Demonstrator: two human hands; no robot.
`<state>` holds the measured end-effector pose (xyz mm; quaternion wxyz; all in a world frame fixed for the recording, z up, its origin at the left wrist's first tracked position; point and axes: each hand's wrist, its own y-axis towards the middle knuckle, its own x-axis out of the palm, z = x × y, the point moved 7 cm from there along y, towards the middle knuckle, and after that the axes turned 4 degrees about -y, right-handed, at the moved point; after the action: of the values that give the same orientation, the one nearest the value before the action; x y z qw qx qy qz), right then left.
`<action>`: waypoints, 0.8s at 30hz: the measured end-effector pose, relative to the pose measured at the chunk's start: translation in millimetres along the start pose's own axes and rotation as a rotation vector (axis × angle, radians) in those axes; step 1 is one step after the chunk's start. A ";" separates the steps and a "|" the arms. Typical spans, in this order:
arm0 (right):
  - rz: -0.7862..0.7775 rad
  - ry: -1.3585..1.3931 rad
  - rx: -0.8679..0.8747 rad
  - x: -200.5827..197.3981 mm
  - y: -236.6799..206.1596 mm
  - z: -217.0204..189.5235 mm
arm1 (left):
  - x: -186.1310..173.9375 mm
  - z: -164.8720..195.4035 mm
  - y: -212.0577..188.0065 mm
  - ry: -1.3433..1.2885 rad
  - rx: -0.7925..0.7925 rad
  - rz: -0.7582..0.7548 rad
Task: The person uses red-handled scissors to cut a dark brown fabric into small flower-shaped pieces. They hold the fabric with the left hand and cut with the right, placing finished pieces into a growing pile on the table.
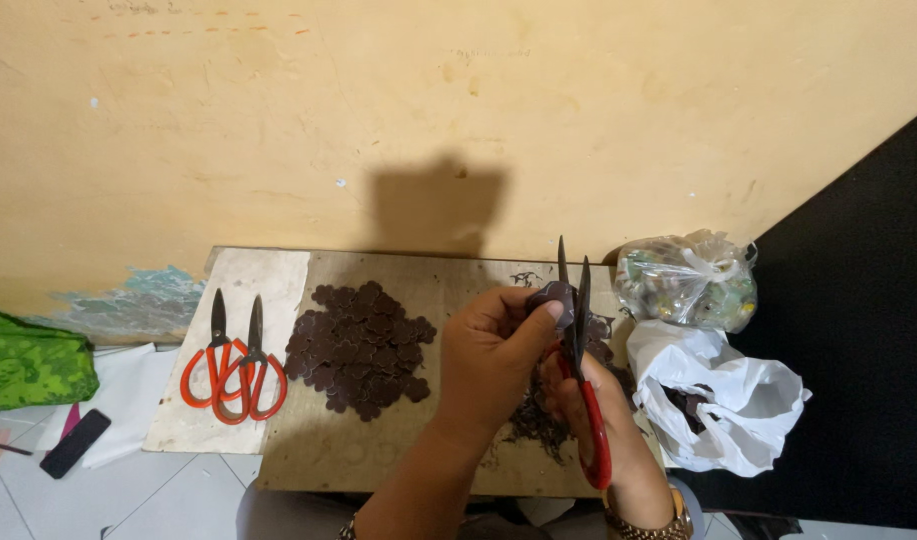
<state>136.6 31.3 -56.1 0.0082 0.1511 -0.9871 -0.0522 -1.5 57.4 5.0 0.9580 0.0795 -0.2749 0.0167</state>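
head view: your left hand point(494, 345) pinches a small dark brown piece point(553, 294) between thumb and fingertips, at twelve o'clock of the hand. your right hand point(594, 405) has fingers closed through the red handles of the scissors point(577, 330), blades slightly apart and touching the piece. your left thumb sits just beside the blades, so a slip could nick it; a loose pinch could let the piece twist and cut crooked. the cut line is hidden behind the blades, and your right fingers are mostly covered. at nine o'clock lies a pile of brown cutouts point(361, 348) on the board point(319, 450).
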 end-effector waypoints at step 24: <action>-0.025 -0.026 0.041 -18.9 -2.3 21.4 | -3.9 2.6 9.1 0.086 -0.041 -0.061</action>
<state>154.7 37.0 -77.6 -0.0085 0.1631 -0.9860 -0.0339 -6.8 66.0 6.4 0.9705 0.0673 -0.2310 -0.0146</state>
